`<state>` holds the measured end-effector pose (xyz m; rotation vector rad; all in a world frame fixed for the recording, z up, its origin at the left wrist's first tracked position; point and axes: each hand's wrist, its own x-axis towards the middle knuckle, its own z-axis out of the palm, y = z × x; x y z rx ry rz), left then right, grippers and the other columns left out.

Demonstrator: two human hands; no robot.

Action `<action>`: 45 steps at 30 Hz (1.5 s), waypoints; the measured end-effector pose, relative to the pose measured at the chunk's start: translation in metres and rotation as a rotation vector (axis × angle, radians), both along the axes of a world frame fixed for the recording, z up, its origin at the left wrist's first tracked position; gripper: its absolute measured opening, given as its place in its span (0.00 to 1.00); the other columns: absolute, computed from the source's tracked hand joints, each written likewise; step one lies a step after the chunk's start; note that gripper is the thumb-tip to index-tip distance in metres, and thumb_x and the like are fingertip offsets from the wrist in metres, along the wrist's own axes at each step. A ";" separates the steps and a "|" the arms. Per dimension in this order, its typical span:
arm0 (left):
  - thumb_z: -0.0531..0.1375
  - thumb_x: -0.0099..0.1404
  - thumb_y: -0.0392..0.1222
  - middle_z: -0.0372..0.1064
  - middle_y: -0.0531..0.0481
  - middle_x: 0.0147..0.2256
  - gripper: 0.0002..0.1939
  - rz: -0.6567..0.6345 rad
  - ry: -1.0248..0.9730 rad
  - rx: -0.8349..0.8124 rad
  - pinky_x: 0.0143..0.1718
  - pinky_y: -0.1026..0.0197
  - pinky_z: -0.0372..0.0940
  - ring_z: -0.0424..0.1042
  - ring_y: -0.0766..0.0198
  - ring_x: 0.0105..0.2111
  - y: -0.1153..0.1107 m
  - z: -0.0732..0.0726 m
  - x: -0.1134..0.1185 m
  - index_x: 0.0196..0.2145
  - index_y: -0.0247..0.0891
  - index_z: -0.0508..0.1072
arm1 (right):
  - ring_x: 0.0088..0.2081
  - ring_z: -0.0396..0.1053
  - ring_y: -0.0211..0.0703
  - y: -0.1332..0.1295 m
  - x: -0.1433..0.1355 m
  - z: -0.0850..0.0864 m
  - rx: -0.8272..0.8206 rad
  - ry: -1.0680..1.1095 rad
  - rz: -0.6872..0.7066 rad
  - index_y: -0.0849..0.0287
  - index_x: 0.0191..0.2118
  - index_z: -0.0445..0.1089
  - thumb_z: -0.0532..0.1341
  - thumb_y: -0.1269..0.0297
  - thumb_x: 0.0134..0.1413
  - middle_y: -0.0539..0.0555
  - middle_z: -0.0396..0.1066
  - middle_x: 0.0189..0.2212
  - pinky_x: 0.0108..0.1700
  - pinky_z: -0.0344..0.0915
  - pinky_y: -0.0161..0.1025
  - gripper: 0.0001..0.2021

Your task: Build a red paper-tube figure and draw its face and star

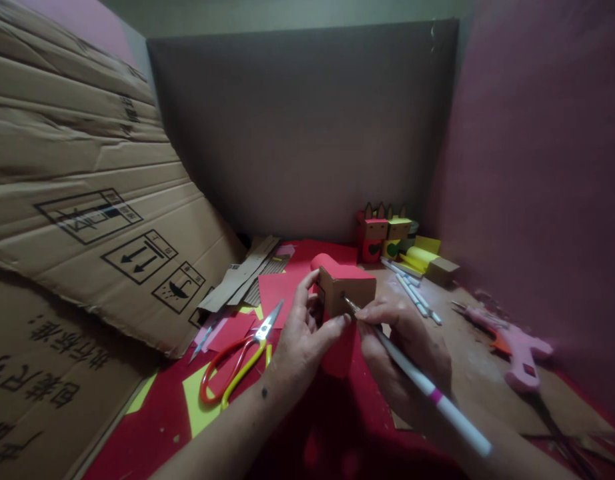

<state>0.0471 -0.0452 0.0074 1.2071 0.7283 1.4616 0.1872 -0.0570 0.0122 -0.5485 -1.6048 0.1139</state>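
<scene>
My left hand [307,327] grips a small paper figure with a brown cardboard block head [357,292], a red top and a red paper body [336,357]. Closed like a writing grip, my right hand [412,340] holds a white marker pen [435,393] with a purple band. Its tip touches or nearly touches the front of the cardboard block, beside a small dark mark. Part of the figure is hidden behind my fingers. Scissors [245,353] with red and yellow handles lie open to the left of my left hand.
A large cardboard sheet [87,173] leans on the left. Cardboard strips [240,273] and red paper [275,293] lie ahead. At the back stand a red figure [372,243] and a yellow one [395,240]. White markers [412,293] and a pink glue gun [517,347] are on the right.
</scene>
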 end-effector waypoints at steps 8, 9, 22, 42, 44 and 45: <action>0.67 0.58 0.40 0.69 0.46 0.46 0.40 -0.004 0.012 -0.019 0.59 0.44 0.59 0.69 0.49 0.53 -0.002 0.003 0.001 0.63 0.47 0.54 | 0.29 0.68 0.34 -0.001 0.001 0.002 0.002 0.003 0.040 0.55 0.41 0.67 0.59 0.77 0.58 0.47 0.68 0.31 0.32 0.70 0.33 0.10; 0.67 0.58 0.40 0.69 0.46 0.46 0.40 -0.006 0.013 -0.021 0.59 0.44 0.59 0.69 0.49 0.53 -0.002 0.003 0.001 0.63 0.47 0.54 | 0.29 0.69 0.34 -0.001 0.001 0.002 0.000 -0.004 0.041 0.54 0.41 0.67 0.59 0.78 0.57 0.47 0.69 0.31 0.32 0.70 0.34 0.10; 0.68 0.56 0.39 0.69 0.47 0.44 0.40 0.006 0.013 -0.030 0.58 0.48 0.60 0.70 0.51 0.52 -0.002 0.004 0.001 0.62 0.47 0.55 | 0.31 0.72 0.36 -0.003 -0.003 0.002 -0.001 0.025 0.025 0.54 0.41 0.67 0.60 0.77 0.59 0.47 0.71 0.32 0.35 0.73 0.34 0.10; 0.69 0.57 0.42 0.69 0.46 0.45 0.40 0.005 0.012 -0.025 0.60 0.44 0.58 0.69 0.48 0.53 -0.001 0.003 0.001 0.62 0.47 0.55 | 0.32 0.71 0.31 -0.001 -0.002 0.000 -0.008 0.073 -0.011 0.54 0.42 0.67 0.60 0.76 0.59 0.45 0.71 0.33 0.38 0.72 0.27 0.10; 0.69 0.57 0.42 0.69 0.46 0.45 0.40 -0.003 0.013 -0.024 0.60 0.44 0.58 0.69 0.48 0.53 -0.001 0.002 0.001 0.62 0.47 0.55 | 0.32 0.71 0.31 -0.001 -0.002 0.001 -0.007 0.067 -0.017 0.54 0.42 0.67 0.60 0.76 0.59 0.45 0.71 0.32 0.37 0.71 0.27 0.10; 0.69 0.57 0.42 0.69 0.46 0.45 0.40 -0.005 0.014 -0.023 0.60 0.44 0.58 0.69 0.48 0.53 -0.001 0.002 0.001 0.62 0.47 0.55 | 0.31 0.71 0.31 -0.001 -0.002 0.001 -0.008 0.065 -0.018 0.54 0.42 0.67 0.60 0.76 0.59 0.45 0.70 0.32 0.36 0.71 0.27 0.10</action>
